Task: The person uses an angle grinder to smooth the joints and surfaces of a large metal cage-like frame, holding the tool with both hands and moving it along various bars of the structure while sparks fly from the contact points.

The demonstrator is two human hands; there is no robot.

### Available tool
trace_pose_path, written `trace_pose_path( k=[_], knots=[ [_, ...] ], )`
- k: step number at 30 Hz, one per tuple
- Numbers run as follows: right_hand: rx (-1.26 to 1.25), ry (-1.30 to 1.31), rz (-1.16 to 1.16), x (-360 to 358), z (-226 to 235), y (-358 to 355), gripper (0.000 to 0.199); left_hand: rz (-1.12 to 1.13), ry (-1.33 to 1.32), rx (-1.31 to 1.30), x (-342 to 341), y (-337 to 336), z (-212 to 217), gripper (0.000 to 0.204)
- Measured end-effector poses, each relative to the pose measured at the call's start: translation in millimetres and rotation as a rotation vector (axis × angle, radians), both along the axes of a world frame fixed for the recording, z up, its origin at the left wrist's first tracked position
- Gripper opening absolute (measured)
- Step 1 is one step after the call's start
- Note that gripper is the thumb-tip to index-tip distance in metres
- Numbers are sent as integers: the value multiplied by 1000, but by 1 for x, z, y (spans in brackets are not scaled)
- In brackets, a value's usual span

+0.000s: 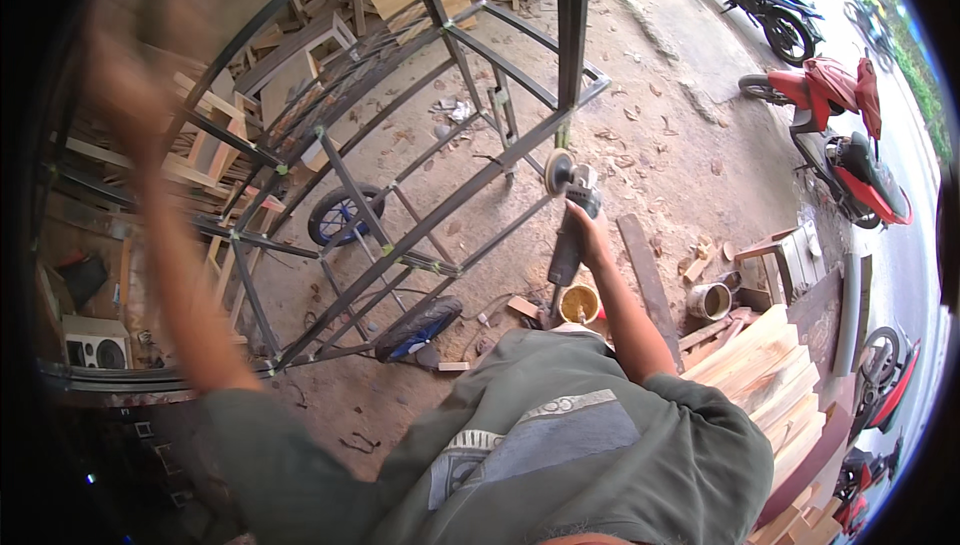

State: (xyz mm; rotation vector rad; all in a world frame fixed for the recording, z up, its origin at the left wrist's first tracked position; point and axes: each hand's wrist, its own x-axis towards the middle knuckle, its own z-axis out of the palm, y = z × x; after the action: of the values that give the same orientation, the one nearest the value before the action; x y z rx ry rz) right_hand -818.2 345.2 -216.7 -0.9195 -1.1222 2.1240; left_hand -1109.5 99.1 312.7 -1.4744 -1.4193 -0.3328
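My right hand [591, 232] is wrapped round the dark body of an angle grinder [568, 245]. The grinder's round disc [558, 173] points away from me, close beside a welded metal frame [490, 173]. Whether the disc touches a bar, I cannot tell. Raised at the far left, my left hand [130, 85] is smeared by motion, so its fingers do not show clearly. That arm reaches over the left part of the frame. Greenish patches mark several of the frame's joints, and wheels with blue rims [418, 329] sit at its lower part.
Stacked planks [765, 375] lie at my right, near a metal can [709, 302] and a small wooden stool [795, 257]. A yellowish bucket [579, 303] stands just ahead of my body. Scrap wood fills the back left. A red motorbike [850, 135] is parked by the road.
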Motion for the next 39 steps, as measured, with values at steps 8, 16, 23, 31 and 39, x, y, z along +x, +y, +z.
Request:
trace_pose_path(
  k=[8,16,23,31,39],
  knots=[
    [334,-182,47,32,62,-9,47,616,-1219,-566,16,-47,-533,91],
    [545,-475,178,62,135,9,39,517,-1228,-591,13,-56,-540,46],
    [643,-567,138,64,172,12,45,477,-1269,-497,5,-57,-567,36],
    [495,-584,161,59,153,0,39,503,-1294,-483,1,-60,-574,36],
    [557,-624,370,13,105,11,35,516,-1301,-476,1,-57,-566,42]
  ],
)
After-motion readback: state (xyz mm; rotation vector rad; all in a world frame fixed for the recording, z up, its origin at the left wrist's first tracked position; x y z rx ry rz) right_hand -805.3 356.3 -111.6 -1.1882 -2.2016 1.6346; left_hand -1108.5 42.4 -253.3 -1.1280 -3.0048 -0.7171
